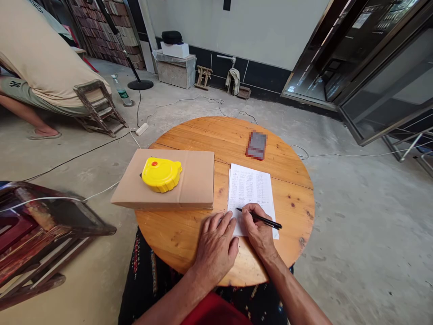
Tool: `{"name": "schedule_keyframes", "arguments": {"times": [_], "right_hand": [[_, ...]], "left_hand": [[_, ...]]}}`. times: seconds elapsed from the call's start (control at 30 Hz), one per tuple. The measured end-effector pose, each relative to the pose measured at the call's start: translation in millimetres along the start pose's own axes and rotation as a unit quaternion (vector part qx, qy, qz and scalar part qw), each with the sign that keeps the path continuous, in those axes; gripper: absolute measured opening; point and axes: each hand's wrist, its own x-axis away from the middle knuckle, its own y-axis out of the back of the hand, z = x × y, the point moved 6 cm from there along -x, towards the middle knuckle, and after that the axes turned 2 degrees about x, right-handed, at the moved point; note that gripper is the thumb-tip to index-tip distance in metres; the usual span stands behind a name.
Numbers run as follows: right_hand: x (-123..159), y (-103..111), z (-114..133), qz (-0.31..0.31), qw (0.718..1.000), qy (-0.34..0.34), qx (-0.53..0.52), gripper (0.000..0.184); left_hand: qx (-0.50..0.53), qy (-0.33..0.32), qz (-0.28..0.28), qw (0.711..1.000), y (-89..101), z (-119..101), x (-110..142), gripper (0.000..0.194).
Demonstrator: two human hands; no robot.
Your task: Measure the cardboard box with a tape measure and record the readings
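Note:
A white sheet of paper covered with rows of written figures lies on a round wooden table. My right hand grips a black pen, its tip on the lower part of the sheet. My left hand lies flat with fingers spread, holding down the sheet's lower left corner. To the left a flat cardboard box hangs over the table edge, and a yellow tape measure sits on top of it.
A dark phone-like object lies at the table's far side. Cables run across the concrete floor. A person in a beige shirt bends over a wooden stool at far left. A dark wooden chair stands close left.

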Motion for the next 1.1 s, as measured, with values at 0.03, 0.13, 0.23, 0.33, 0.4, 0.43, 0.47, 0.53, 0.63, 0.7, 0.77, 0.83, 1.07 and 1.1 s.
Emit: {"name": "schedule_keyframes", "arguments": {"times": [0.03, 0.13, 0.23, 0.33, 0.4, 0.43, 0.47, 0.53, 0.63, 0.7, 0.77, 0.83, 1.07, 1.1], "right_hand": [[0.1, -0.3, -0.8, 0.002, 1.0, -0.001, 0.001, 0.019], [0.3, -1.8, -2.3, 0.01, 1.0, -0.006, 0.001, 0.019], [0.1, -2.9, -2.1, 0.015, 1.0, -0.007, -0.007, 0.019], [-0.1, -3.7, -1.3, 0.017, 1.0, -0.005, -0.006, 0.019], [-0.3, -3.9, -1.1, 0.017, 1.0, -0.004, -0.003, 0.019], [-0.4, -3.9, -1.2, 0.017, 1.0, -0.003, -0.003, 0.019], [-0.5, -3.9, -1.3, 0.016, 1.0, -0.003, -0.003, 0.019], [-0.6, -4.2, -1.5, 0.018, 1.0, -0.001, -0.003, 0.019], [-1.0, -5.0, -1.4, 0.021, 1.0, 0.001, -0.004, 0.019], [-1.5, -5.4, -0.6, 0.022, 1.0, 0.002, -0.005, 0.019], [-2.0, -5.6, 0.9, 0.022, 1.0, 0.006, -0.003, 0.019], [-2.4, -5.9, 2.4, 0.023, 1.0, 0.011, 0.002, 0.019], [-1.7, -5.2, 1.3, 0.019, 1.0, 0.007, 0.003, 0.019], [-1.6, -5.1, 1.2, 0.019, 1.0, 0.007, 0.004, 0.019]], "left_hand": [[-0.001, 0.0, 0.0, 1.0, 0.0, -0.1, 0.0, 0.04], [-0.001, 0.0, -0.002, 1.0, 0.7, -0.2, 0.1, 0.039], [-0.001, 0.001, -0.002, 1.0, 0.8, -0.1, 0.2, 0.04], [-0.001, 0.002, 0.003, 1.0, -0.1, 0.3, 0.0, 0.039], [-0.001, 0.002, 0.006, 1.0, -0.8, 0.5, -0.2, 0.039], [-0.001, 0.003, 0.006, 1.0, -1.0, 0.6, -0.3, 0.039], [-0.001, 0.003, 0.005, 1.0, -1.2, 0.8, -0.3, 0.039], [0.0, 0.005, 0.005, 1.0, -1.6, 1.2, -0.3, 0.039], [0.002, 0.005, 0.006, 1.0, -1.7, 1.2, 0.1, 0.04], [0.004, 0.004, 0.006, 1.0, -1.5, 0.9, 0.3, 0.04], [0.004, 0.006, 0.005, 1.0, -1.3, 0.6, 0.2, 0.04], [0.004, 0.008, 0.005, 1.0, -1.2, 0.5, -0.1, 0.04], [0.005, 0.007, 0.008, 1.0, -1.8, 1.1, -0.9, 0.04], [0.005, 0.006, 0.007, 1.0, -1.9, 1.3, -0.7, 0.04]]}}
